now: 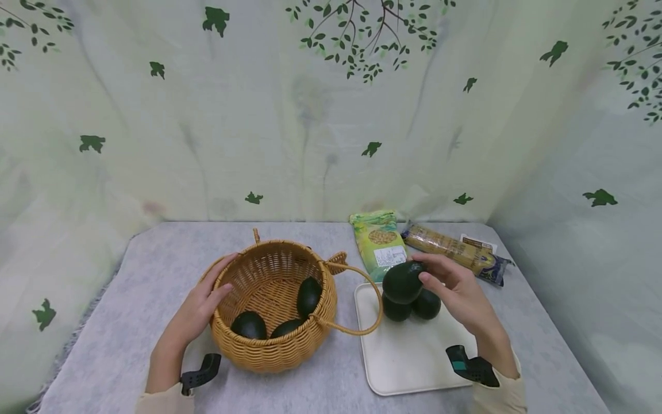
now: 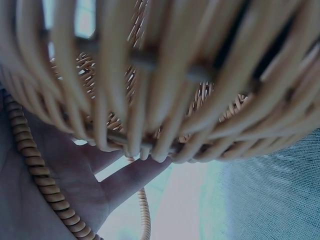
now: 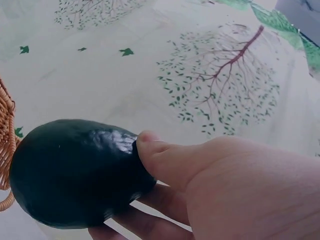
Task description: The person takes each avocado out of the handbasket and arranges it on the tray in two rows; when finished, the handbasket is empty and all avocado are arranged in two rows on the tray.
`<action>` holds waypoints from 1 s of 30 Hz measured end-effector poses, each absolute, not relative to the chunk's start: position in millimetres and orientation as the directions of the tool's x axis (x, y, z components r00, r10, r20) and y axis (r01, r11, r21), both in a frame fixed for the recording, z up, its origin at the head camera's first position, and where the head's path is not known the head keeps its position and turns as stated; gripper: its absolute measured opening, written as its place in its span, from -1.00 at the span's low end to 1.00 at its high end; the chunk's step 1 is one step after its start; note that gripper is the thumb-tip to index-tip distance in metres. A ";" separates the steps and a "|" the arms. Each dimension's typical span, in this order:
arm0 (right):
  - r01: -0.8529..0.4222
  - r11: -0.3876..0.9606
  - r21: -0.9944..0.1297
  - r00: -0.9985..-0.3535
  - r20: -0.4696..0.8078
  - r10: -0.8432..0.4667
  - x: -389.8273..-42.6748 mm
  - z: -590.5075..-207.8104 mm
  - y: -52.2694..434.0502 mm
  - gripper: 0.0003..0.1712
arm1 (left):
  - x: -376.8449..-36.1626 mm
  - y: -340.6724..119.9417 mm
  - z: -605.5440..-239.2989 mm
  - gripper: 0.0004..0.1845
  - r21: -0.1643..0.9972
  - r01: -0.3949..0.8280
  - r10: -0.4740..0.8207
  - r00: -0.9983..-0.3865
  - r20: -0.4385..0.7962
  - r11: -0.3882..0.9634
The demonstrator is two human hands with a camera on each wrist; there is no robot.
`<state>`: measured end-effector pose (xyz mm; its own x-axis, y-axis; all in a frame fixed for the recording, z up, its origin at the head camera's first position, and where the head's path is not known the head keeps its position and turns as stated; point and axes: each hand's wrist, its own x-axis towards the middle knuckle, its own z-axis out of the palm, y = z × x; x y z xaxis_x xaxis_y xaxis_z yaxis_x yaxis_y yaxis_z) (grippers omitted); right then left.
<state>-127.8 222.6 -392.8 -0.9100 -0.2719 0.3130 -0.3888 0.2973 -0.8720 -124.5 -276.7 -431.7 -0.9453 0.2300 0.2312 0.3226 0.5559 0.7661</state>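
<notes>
My right hand (image 1: 457, 290) holds a dark green avocado (image 1: 402, 282) between thumb and fingers, over the white tray (image 1: 380, 368). In the right wrist view the thumb presses one end of that avocado (image 3: 75, 175), with fingers under it. Below it, two more avocados (image 1: 427, 305) lie on the tray. To the left stands a round wicker basket (image 1: 274, 353) with three avocados (image 1: 309, 296) inside. At its left side my left hand (image 1: 199, 305) grips the rim, thumb over the edge. The left wrist view shows fingers (image 2: 132, 180) against the basket's outer weave (image 2: 145, 100).
One looped basket handle (image 1: 380, 305) juts right, overlapping the tray's left edge in the head view. Behind the tray lie a green and yellow packet (image 1: 380, 238) and a long clear bag of noodle-like food (image 1: 455, 247). A patterned curtain (image 1: 310, 144) hangs behind the table (image 1: 170, 247).
</notes>
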 end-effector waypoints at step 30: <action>-0.272 0.410 -0.870 -0.960 0.273 -0.057 -125.6 -393.4 265.9 -0.61 | -125.6 -277.0 -432.2 -0.36 0.770 0.319 0.236 -0.946 0.222 0.553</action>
